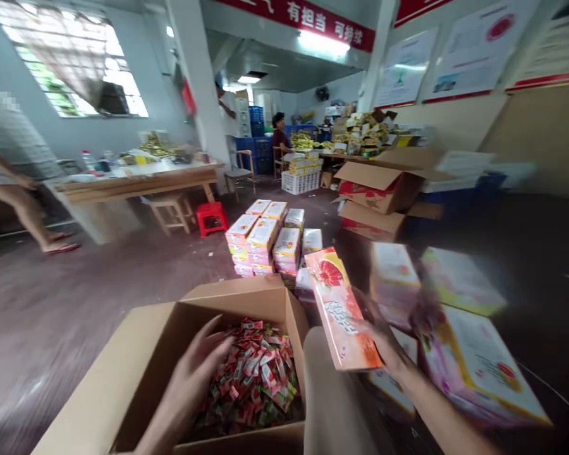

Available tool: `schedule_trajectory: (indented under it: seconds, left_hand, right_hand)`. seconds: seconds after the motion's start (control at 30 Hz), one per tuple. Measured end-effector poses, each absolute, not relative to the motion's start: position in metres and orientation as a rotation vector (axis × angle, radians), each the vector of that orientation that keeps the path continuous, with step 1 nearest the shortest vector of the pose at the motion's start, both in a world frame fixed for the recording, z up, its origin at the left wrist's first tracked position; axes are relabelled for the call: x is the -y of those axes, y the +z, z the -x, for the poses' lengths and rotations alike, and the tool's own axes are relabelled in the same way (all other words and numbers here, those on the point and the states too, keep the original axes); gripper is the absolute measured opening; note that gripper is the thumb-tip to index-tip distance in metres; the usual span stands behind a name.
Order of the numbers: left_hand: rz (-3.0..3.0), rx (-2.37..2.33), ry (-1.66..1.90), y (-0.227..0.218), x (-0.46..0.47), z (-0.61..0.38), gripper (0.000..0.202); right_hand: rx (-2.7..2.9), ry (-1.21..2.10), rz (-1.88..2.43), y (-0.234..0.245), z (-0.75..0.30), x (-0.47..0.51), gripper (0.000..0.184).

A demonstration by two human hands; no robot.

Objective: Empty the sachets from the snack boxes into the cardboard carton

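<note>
Head view: at lower centre, the left hand, fingers loosely spread, hangs over crinkly, shiny packets heaped in an open cardboard box; right of centre, the right hand grips a slim, glossy, tilted carton. Dull brown floor spreads around; a wooden table stands left, a red banner above.

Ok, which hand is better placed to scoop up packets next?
Probably the left hand: it's close to the packets inside the open carton, seemingly empty, while the right hand holds the pink box.
</note>
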State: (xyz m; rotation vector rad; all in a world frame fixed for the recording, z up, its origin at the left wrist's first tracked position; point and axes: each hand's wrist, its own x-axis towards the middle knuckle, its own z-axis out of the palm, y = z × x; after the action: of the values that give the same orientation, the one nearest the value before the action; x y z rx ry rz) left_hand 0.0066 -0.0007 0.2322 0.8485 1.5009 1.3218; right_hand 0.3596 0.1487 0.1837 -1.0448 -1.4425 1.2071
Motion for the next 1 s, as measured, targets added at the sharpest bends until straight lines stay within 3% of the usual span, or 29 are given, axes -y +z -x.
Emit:
schedule_trajectory:
  seconds: [0.13,0.27,0.37,0.47,0.53,0.6,0.77,1.0]
  left_hand:
    - [-0.853,-1.138,1.271,0.239,-0.041,-0.054,0.099]
    - [-0.743,-0.824,1.512,0.239,-0.056,-0.053,0.084]
    - [-0.662,-0.925,1.626,0.233,-0.051,-0.03,0.06]
    - [-0.672,-1.014,1.619,0.224,-0.049,-0.006,0.054]
    - [-0.696,-1.051,1.592,0.216,-0.051,0.006,0.063]
    - [-0.708,-1.082,1.568,0.204,-0.051,0.015,0.073]
    - [-0.551,-1.13,1.518,0.175,-0.05,0.03,0.075]
    - [-0.343,-0.893,1.418,0.172,-0.052,0.064,0.04]
  right_hand:
    - [1.478,1.672,0.675,0.219,-0.288,-0.124,0.078]
    - [1.514,1.887,0.478,0.199,-0.23,-0.109,0.075]
    - [1.715,1.592,0.611,0.179,-0.202,-0.108,0.076]
    - [2.01,0.814,0.69,0.181,-0.186,-0.115,0.081]
    - [2.281,0.383,0.481,0.195,-0.178,-0.12,0.065]
    - [2.583,0.167,0.236,0.212,-0.169,-0.122,0.038]
    - [3.081,-0.019,-0.087,0.234,-0.149,-0.123,0.026]
    - [2.752,0.264,-0.192,0.297,-0.15,-0.129,0.031]
